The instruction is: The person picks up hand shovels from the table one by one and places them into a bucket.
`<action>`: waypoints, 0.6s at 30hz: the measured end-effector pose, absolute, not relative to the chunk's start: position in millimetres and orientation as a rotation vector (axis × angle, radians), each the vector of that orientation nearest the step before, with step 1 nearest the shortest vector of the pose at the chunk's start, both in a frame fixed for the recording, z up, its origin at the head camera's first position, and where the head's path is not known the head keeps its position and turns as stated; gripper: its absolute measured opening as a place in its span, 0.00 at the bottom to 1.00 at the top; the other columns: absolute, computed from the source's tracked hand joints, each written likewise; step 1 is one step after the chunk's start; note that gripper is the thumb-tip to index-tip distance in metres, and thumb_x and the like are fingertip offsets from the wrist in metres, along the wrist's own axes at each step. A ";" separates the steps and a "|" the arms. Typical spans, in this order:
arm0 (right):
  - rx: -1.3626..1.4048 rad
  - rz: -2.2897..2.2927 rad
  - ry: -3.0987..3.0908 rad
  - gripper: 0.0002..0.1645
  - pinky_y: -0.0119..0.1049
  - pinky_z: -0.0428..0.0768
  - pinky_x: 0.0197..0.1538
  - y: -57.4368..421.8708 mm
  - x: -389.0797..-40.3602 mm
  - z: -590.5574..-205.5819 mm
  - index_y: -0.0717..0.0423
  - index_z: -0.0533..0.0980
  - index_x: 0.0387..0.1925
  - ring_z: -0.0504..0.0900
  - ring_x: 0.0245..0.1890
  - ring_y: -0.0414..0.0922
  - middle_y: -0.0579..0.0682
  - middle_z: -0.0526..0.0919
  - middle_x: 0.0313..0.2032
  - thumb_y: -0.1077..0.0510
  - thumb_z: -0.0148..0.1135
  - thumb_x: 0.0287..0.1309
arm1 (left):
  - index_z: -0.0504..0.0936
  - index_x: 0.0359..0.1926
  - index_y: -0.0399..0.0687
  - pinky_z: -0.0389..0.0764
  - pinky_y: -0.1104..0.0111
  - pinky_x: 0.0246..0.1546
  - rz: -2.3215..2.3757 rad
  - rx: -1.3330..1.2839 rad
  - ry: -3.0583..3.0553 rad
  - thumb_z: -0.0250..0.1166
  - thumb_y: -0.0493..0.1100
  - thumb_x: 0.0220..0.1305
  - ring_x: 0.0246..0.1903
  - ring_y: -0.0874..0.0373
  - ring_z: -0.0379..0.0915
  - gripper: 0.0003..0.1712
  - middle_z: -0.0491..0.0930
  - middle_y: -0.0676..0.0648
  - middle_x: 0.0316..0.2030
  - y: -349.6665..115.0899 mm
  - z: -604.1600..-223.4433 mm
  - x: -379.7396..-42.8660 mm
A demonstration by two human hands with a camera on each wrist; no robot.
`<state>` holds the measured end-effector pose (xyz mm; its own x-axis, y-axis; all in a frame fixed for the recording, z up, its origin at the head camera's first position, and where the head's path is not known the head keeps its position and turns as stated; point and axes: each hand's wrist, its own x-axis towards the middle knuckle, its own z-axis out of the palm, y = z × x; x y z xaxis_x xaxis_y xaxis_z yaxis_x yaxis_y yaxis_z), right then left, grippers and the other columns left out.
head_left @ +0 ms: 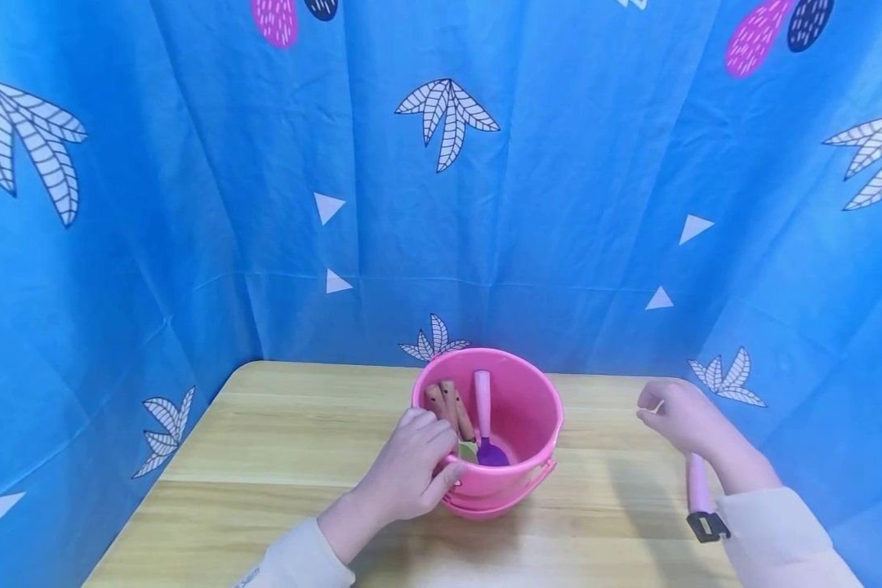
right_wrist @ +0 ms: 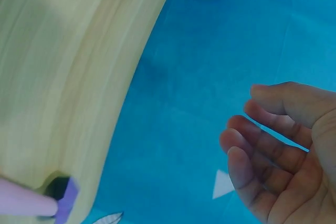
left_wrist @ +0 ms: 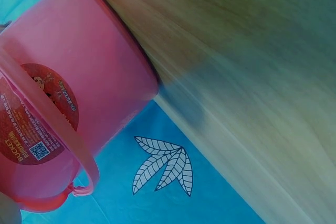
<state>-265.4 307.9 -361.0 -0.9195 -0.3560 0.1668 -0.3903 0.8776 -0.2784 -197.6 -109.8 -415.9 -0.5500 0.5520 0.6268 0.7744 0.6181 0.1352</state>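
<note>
A pink bucket (head_left: pixel 514 408) stands on the wooden table, and my left hand (head_left: pixel 415 465) grips its near left rim. Inside lean a purple-headed tool (head_left: pixel 484 408) with a pale pink handle and several brown-handled tools (head_left: pixel 447 400); a green piece (head_left: pixel 468 452) shows low beside them. The left wrist view gives the bucket's side, with its bail handle (left_wrist: pixel 63 129) and round red label (left_wrist: pixel 58 95). Over the table's right side my right hand (head_left: pixel 679 412) hangs with loosely curled fingers, holding nothing. Partly hidden under that wrist lies another pink-handled tool (head_left: pixel 698 486), its purple part (right_wrist: pixel 66 200) visible in the right wrist view.
The light wooden table (head_left: pixel 265 457) has rounded corners. A blue curtain (head_left: pixel 559 204) with leaf and triangle prints surrounds its back and sides. A dark buckle-like piece (head_left: pixel 708 526) shows by the right sleeve.
</note>
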 end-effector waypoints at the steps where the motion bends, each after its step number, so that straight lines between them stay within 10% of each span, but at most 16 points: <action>1: 0.571 0.486 -2.947 0.06 0.53 0.79 0.40 312.0 -265.1 -362.4 0.60 0.80 0.34 0.81 0.34 0.51 0.51 0.83 0.33 0.60 0.68 0.57 | 0.70 0.31 0.57 0.67 0.64 0.50 -0.546 -1.041 -2.305 0.46 0.60 0.75 0.37 0.63 0.64 0.19 0.67 0.60 0.27 -109.5 -415.4 -197.5; 18: 0.377 0.519 -3.093 0.10 0.56 0.77 0.45 358.2 -259.0 -394.3 0.54 0.77 0.33 0.79 0.34 0.49 0.45 0.81 0.29 0.53 0.59 0.68 | 0.71 0.32 0.58 0.67 0.64 0.50 -0.530 -1.032 -2.310 0.51 0.58 0.73 0.37 0.64 0.64 0.15 0.68 0.60 0.28 -110.0 -416.6 -197.5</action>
<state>-259.0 358.2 -394.3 -0.9714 -0.2364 0.0219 -0.2306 0.9177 -0.3235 -197.5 -110.0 -416.6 -0.5540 0.5515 0.6237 0.7681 0.6275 0.1274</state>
